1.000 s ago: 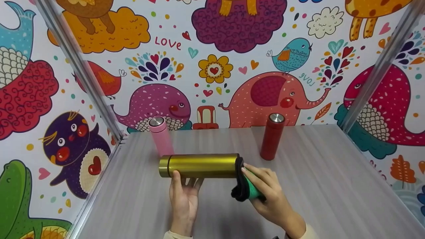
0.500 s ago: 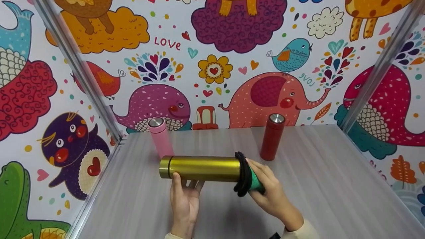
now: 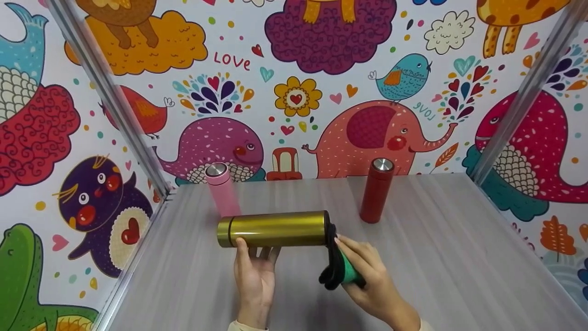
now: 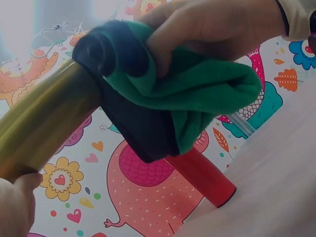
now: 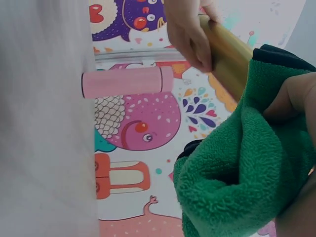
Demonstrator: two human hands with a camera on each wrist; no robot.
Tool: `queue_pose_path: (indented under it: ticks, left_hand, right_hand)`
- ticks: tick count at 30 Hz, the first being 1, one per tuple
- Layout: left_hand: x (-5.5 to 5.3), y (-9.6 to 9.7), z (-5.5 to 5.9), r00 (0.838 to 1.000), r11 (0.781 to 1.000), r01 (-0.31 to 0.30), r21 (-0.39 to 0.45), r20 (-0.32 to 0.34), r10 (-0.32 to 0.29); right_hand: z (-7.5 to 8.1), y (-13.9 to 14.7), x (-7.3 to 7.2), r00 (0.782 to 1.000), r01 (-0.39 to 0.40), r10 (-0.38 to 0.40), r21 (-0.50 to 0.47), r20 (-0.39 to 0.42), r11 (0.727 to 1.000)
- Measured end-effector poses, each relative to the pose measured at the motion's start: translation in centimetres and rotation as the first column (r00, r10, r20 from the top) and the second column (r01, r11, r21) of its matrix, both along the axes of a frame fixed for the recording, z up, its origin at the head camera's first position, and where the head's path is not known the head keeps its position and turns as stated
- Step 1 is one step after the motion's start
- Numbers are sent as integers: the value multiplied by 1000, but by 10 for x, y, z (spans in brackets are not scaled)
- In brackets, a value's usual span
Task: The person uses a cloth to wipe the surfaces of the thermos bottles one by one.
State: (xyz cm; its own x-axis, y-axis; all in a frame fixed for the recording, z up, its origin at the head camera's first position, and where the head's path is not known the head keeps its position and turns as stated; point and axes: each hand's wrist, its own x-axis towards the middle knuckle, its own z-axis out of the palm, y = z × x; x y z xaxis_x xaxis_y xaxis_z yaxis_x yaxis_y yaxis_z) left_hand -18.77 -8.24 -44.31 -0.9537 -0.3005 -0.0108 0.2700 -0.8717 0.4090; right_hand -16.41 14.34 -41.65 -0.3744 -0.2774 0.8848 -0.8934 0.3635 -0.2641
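Observation:
A gold thermos flask (image 3: 278,229) lies sideways in the air above the table, its capped end to the left. My left hand (image 3: 256,276) grips it from below near the cap, thumb in front. A folded green and black cloth (image 3: 349,269) is bunched in my right hand (image 3: 374,276), which presses it against the flask's base. In the left wrist view the dark side of the cloth (image 4: 136,118) covers the base end. Green terry folds (image 5: 237,163) fill much of the right wrist view, with the right thumb sunk into them.
A pink flask (image 3: 223,193) stands upright behind the gold one, its lower part hidden. To the back right stands a red flask (image 3: 377,191). Cartoon-printed walls with metal corner posts (image 3: 110,99) enclose the grey table (image 3: 459,257).
The right hand and cloth shifted up over the base end, then came back down and slightly left. The gold flask tilted slightly and moved a little left; the left hand keeps its grip.

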Motion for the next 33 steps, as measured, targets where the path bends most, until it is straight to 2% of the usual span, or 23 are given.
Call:
queue_pose_path:
  ticks: [4, 7, 12, 15, 19, 21, 28, 33]
  left_hand:
    - [0, 1, -3, 1000, 1000, 11, -24, 9, -11]
    - [2, 3, -5, 999, 999, 30, -42, 19, -29]
    - [5, 6, -6, 999, 998, 34, -52, 17, -33]
    - [7, 7, -5, 1000, 999, 24, -45, 8, -24]
    - [8, 8, -1, 1000, 999, 10, -48, -4, -10]
    - [8, 7, 0, 1000, 999, 2, -50, -6, -3]
    - [5, 5, 1, 1000, 999, -21, -27, 6, 21]
    - [4, 5, 1, 1000, 999, -21, -37, 20, 21]
  right_hand:
    - [0, 0, -3, 997, 18, -17, 13, -72, 1000]
    - [6, 2, -6, 997, 21, -20, 11, -81, 1000]
    - [19, 6, -11, 1000, -9, 9, -1, 17, 1000]
    - [22, 9, -13, 995, -25, 26, -6, 96, 1000]
    - [16, 10, -14, 987, -30, 31, -12, 159, 999]
    - [12, 10, -14, 986, -25, 26, -8, 166, 1000]
    - [-16, 14, -14, 992, -12, 8, 32, 125, 999]
    - [-14, 11, -4, 997, -5, 2, 40, 74, 999]
